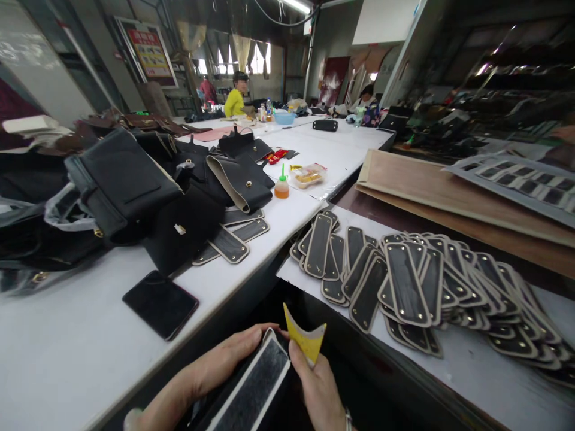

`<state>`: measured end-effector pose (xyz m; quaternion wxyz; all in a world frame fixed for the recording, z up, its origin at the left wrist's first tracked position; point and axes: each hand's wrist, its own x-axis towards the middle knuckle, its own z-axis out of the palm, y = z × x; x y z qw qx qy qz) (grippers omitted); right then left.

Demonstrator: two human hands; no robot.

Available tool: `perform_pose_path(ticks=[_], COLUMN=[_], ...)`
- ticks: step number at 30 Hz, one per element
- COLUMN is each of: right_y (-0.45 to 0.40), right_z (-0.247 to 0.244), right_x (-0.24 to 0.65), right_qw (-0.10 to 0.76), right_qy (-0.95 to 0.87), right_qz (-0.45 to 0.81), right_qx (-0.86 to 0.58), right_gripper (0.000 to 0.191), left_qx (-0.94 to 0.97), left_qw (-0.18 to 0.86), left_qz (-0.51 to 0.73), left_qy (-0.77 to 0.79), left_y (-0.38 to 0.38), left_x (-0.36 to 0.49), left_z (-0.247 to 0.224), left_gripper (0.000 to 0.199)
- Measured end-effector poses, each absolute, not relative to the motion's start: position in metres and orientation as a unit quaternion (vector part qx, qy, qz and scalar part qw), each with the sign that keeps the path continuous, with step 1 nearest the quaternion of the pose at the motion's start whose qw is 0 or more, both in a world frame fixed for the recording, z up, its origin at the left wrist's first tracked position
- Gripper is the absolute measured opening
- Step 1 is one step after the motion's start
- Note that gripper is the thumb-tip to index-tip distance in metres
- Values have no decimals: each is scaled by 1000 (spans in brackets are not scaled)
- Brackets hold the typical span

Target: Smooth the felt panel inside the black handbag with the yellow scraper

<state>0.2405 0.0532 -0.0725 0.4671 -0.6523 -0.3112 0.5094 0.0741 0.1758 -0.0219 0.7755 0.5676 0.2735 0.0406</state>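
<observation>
Low in front of me is a black leather bag piece (256, 389) with pale edging around a long dark panel. My left hand (224, 362) grips its far left side, fingers curled over the top edge. Between the thumb and fingers of my right hand (314, 380) is a yellow scraper-like piece (308, 338) with a concave end. That hand is close against the bag piece's right corner; whether the scraper touches it I cannot tell. To the right lies a large heap of black strips (406, 284) with pale borders and small metal studs at their ends.
Black bags (126, 179) pile up on the white table (90, 353) at left, beside a dark phone (160, 304). Farther back are a small glue bottle (282, 187) and a food packet (309, 175). Brown boards (449, 197) lie at right. Co-workers (236, 99) sit behind.
</observation>
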Motion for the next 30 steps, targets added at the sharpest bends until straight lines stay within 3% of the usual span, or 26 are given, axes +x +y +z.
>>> perform_pose_path(ticks=[4, 12, 20, 30], right_y=[49, 57, 57, 51], right_z=[-82, -87, -90, -111], right_x=[233, 217, 217, 212], right_qw=[452, 511, 518, 559], right_qy=[-347, -411, -384, -325], right_qz=[436, 323, 317, 332], right_qx=[-696, -683, -696, -687], right_gripper=[48, 29, 34, 52], left_qx=[591, 592, 625, 660], left_qw=[757, 752, 728, 688], left_qz=[37, 43, 86, 84], left_qy=[278, 286, 268, 290], left_y=[176, 176, 169, 153], left_x=[71, 66, 70, 77], left_z=[-32, -37, -32, -14], left_gripper=[46, 48, 49, 50])
